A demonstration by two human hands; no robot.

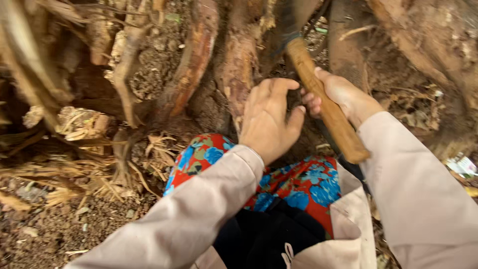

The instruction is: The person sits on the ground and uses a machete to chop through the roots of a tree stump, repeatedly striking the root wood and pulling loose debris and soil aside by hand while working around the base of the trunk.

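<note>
Two sleeves [199,214], two hands, one wooden-handled tool [326,104].

We see an outdoor spot in soft daylight, with thick reddish-brown tangled tree roots [199,55] rising across the top of the view and clumps of dark soil packed between them. Below lies bare brown crumbly ground [45,229], strewn with pale dry wood chips and splinters [74,174]. At the right edge sits what may be a small white scrap of litter [462,165].
</note>
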